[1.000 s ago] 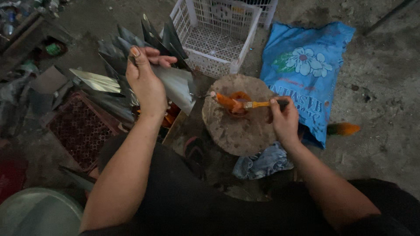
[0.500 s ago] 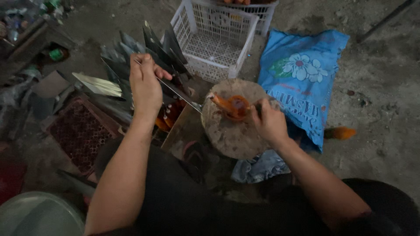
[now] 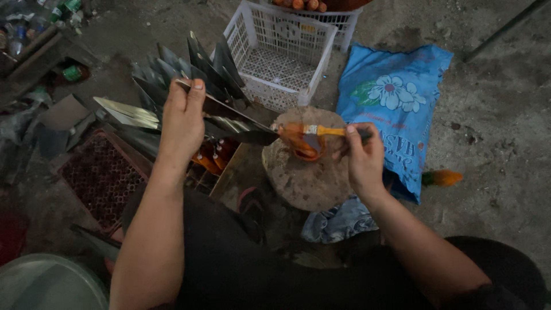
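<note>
Rough concrete floor surrounds a round wooden block (image 3: 310, 172). Over it, the right hand (image 3: 361, 158) pinches a paintbrush (image 3: 321, 132), having swung its bristles onto the knife blade (image 3: 229, 123) that the left hand (image 3: 182, 123) has brought across, fingers clamped. White crate (image 3: 281, 51) sits beyond.

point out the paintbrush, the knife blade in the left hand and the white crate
paintbrush (image 3: 328, 131), head view, yellow handle
knife blade (image 3: 241, 127), head view, flat of the blade
white crate (image 3: 275, 63), head view, mesh floor
</note>
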